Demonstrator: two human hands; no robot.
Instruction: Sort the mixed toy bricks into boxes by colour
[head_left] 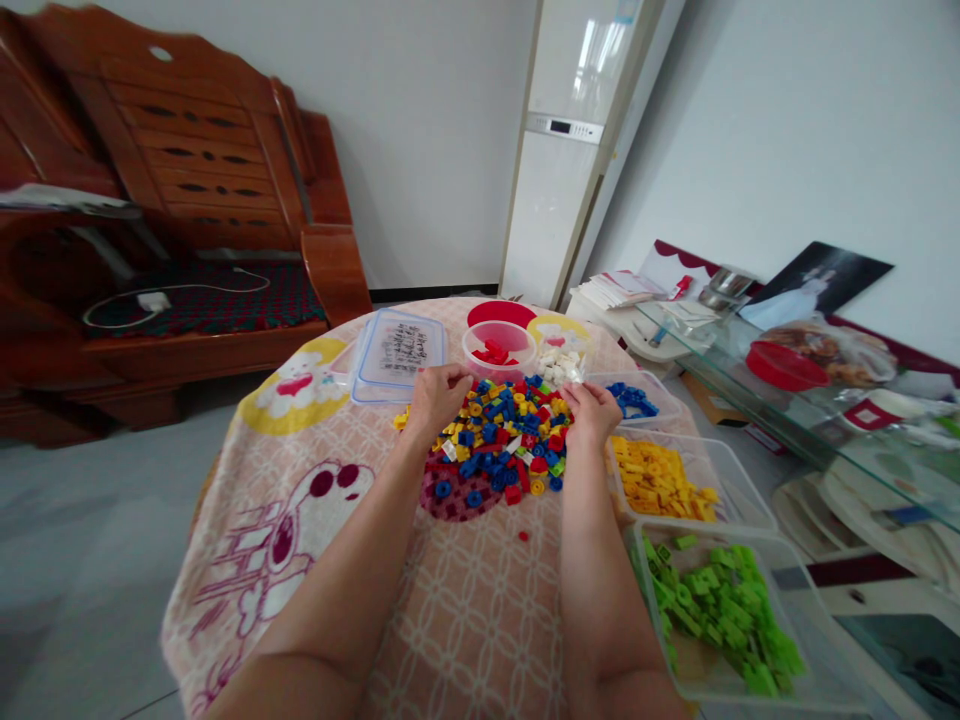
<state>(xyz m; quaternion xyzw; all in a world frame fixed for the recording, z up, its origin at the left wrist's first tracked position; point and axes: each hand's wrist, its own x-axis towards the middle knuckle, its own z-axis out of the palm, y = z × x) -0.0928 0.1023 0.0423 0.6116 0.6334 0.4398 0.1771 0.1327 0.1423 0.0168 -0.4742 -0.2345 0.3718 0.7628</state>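
Note:
A heap of mixed toy building bricks [495,435], in red, blue, yellow, green and white, lies on the cloth-covered table. Over the heap's left side is my left hand [441,398], its fingers bent together in a pinch. What it may hold is too small to tell. My right hand [594,410] is at the heap's right edge, fingertips closed beside a pile of white bricks [559,365]. Anything between those fingertips cannot be made out. Behind the heap, a round pink tub [480,350] holds a few red bricks [495,352].
Along the right edge stand clear boxes with blue bricks [631,400], yellow bricks [660,478] and green bricks [720,605]. A blue-rimmed lidded box [397,350] and a red round lid [501,313] lie at the back. A glass shelf [720,370] borders the table's right.

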